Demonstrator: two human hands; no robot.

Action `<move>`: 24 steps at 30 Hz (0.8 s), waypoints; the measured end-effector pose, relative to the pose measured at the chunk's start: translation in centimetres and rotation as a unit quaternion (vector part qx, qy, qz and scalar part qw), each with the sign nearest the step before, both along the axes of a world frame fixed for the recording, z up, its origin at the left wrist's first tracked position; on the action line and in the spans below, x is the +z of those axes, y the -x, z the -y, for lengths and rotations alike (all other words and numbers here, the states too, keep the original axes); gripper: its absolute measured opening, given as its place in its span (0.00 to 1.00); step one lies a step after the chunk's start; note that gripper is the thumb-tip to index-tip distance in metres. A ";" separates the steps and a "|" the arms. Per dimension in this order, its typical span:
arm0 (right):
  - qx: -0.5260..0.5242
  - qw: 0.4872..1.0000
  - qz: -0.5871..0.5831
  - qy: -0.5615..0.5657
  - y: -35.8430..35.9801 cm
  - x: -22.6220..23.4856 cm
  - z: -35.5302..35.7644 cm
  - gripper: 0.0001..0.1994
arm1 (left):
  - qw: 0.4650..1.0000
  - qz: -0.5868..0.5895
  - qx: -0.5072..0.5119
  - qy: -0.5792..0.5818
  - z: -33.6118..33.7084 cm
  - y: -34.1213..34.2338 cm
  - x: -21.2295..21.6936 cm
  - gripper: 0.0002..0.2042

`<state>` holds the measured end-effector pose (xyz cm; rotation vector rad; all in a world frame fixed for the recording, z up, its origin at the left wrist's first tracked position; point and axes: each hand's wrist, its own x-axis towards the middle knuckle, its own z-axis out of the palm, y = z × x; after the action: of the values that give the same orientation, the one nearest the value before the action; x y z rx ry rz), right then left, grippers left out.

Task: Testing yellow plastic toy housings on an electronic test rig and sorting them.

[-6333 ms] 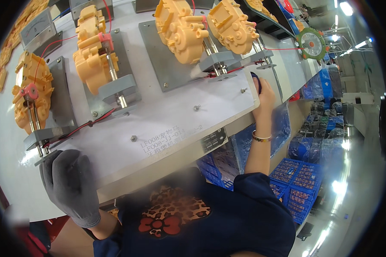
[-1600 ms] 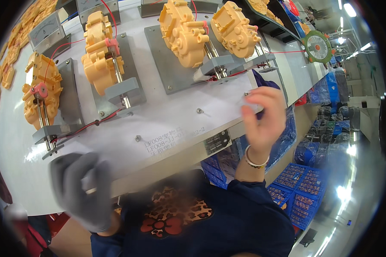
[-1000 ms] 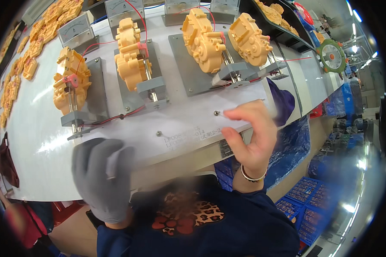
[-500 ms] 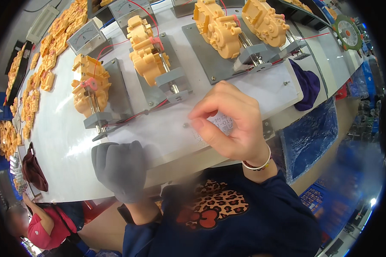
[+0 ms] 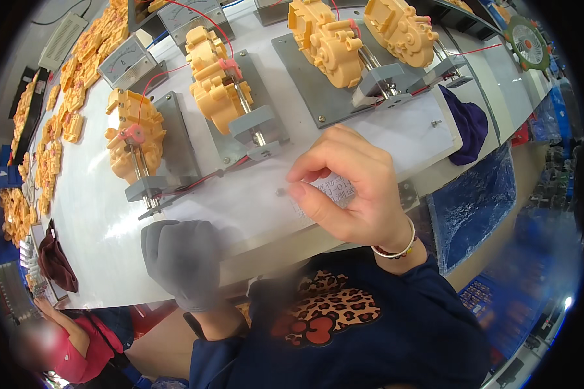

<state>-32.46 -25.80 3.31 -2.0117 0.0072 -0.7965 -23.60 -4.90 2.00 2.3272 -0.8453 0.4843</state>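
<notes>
My left hand (image 5: 182, 262), in a grey glove, rests closed at the near edge of the white table. Its curled fingers hide whatever they may hold. Bare and curled, my right hand (image 5: 357, 181) has thumb and index fingertips almost meeting, and I see nothing between them. Below it lies a white sheet with handwriting (image 5: 331, 194). A small metal stud (image 5: 280, 192) sits by the thumb tip. Nearest my left hand is a yellow plastic gear housing (image 5: 136, 136) on a grey fixture. A second yellow housing (image 5: 217, 97) stands beyond, with a grey clamp block (image 5: 256, 126) and metal rods.
Two more yellow housings (image 5: 328, 48) stand on a grey plate at the back. Analog meters (image 5: 126, 61) with red wires are behind. Yellow parts (image 5: 71, 97) cover the left side. A purple cloth (image 5: 467, 126) hangs at right; a co-worker in red (image 5: 91, 347) is lower left.
The view has shifted slightly. Both hands keep nearly the same pose and place, and the housings stay on their fixtures.
</notes>
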 end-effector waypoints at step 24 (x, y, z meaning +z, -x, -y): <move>-0.003 1.000 -0.022 -0.010 0.1 0.3 -0.2 0.04 | 0.991 -0.131 -0.013 0.015 -2.0 -0.8 0.3 0.07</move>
<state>-32.61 -25.61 3.59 -2.0101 0.0469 -0.7542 -22.82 -2.88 2.28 2.2843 -0.7357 0.1715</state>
